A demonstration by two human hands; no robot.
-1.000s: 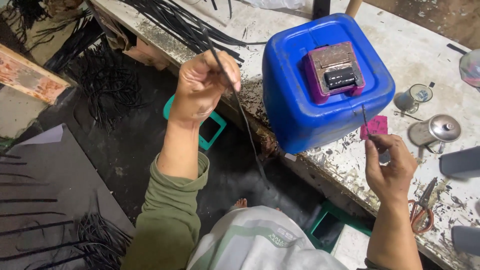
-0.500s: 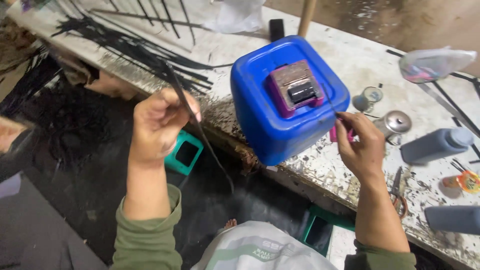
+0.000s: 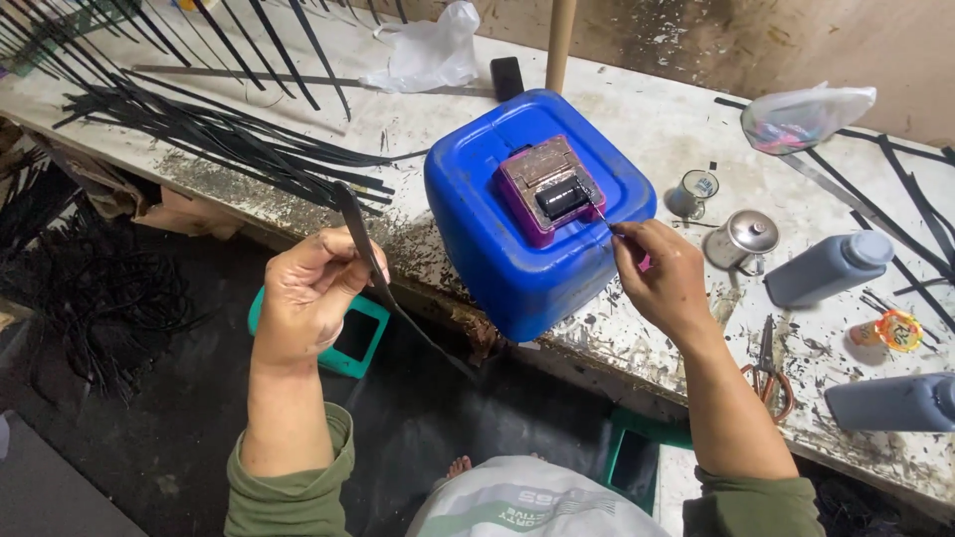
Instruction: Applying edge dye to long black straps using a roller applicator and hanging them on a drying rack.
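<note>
Strip first: your left hand (image 3: 313,298), lower than a second ago, pinches the long black rubber strip (image 3: 370,261) off the tabletop (image 3: 657,119); your right hand (image 3: 665,273), now risen, grips a thin tool against the purple box (image 3: 552,187) atop the blue plastic jerrycan (image 3: 497,249).

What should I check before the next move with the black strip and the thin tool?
1. Left hand grips the black strip: ok.
2. Right hand pinches the thin tool: ok.
3. Tool tip at the purple tray on the blue jerrycan: ok.
4. Jerrycan fully on the workbench: not ok, it overhangs the edge.
5. Scissors apart from both hands: ok.
6. Tray contents enough: cannot tell.
</note>
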